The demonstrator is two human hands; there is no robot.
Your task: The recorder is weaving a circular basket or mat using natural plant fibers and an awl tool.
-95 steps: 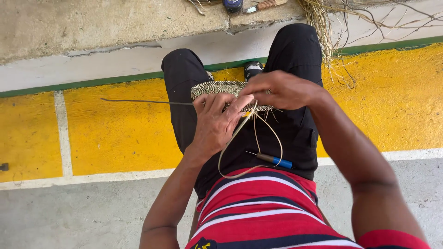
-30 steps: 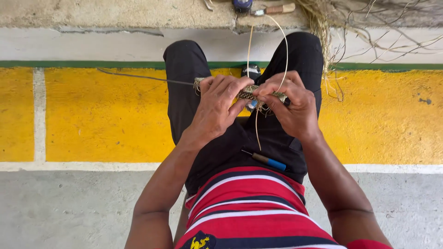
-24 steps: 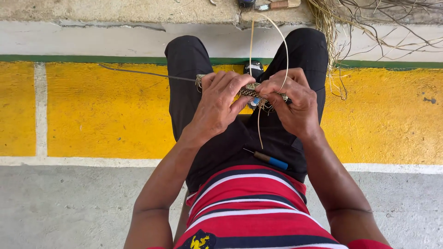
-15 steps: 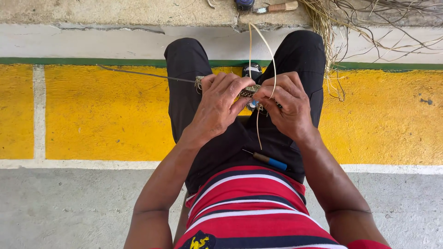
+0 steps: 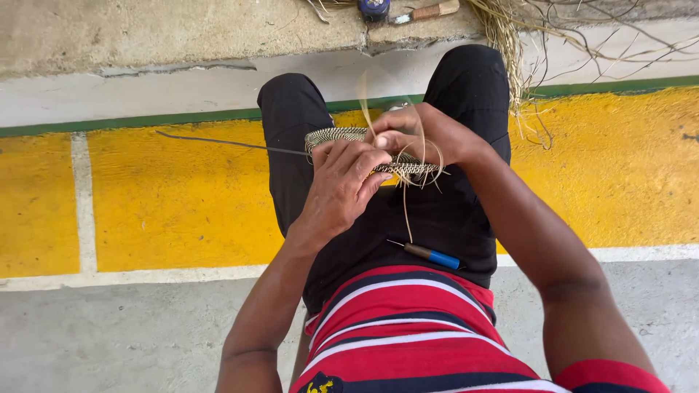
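The person sits with both knees up, and a small woven piece (image 5: 342, 137) of pale straw rests between the hands above the lap. The left hand (image 5: 342, 185) lies over the near side of the woven piece, its fingers (image 5: 368, 161) curled closed around its edge. The right hand (image 5: 419, 135) is closed on the far side of the same piece, pinching a thin straw strand (image 5: 405, 211) that loops out blurred above the hands and hangs down toward the lap. A long thin rod (image 5: 226, 143) sticks out from the woven piece to the left, over the yellow painted floor (image 5: 175, 196). A small tool with a blue handle (image 5: 431, 255) lies on the black shorts (image 5: 437, 218), near the hem of the red striped shirt (image 5: 408, 327). Past the knees, loose dry straw (image 5: 510, 36) lies on the concrete ledge (image 5: 182, 29), beside a wooden-handled tool (image 5: 426, 12) at the ledge's edge.
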